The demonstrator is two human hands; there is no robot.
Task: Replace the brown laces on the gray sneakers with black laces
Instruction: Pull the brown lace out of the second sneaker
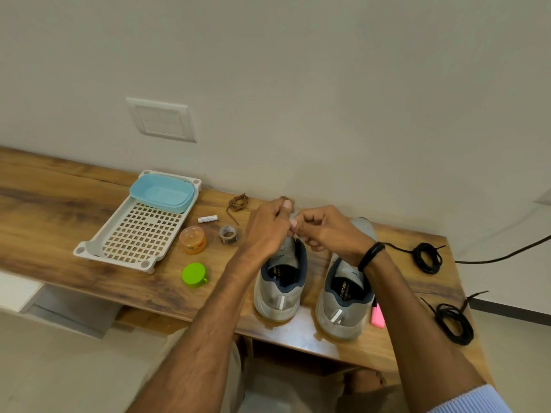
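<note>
Two gray sneakers stand heel-toward-me on the wooden table (59, 222), the left sneaker (278, 289) and the right sneaker (346, 302). My left hand (269, 226) is raised over the left sneaker's front, fingers curled round a bunch of brown lace (288, 200) that peeks above its knuckles. My right hand (326, 231) pinches something small, likely the same lace, close to my left thumb. A coiled brown lace (237, 203) lies by the wall. Two coiled black laces rest right of the shoes, one black lace (426, 257) further back and another black lace (454, 321) nearer.
A white perforated tray (140, 234) holds a blue tub (162, 192) on the left. Near it sit an orange jar (193, 240), a green lid (194, 274), a tape roll (229, 234) and a small white tube (208, 219). A pink marker (377, 315) lies beside the right sneaker.
</note>
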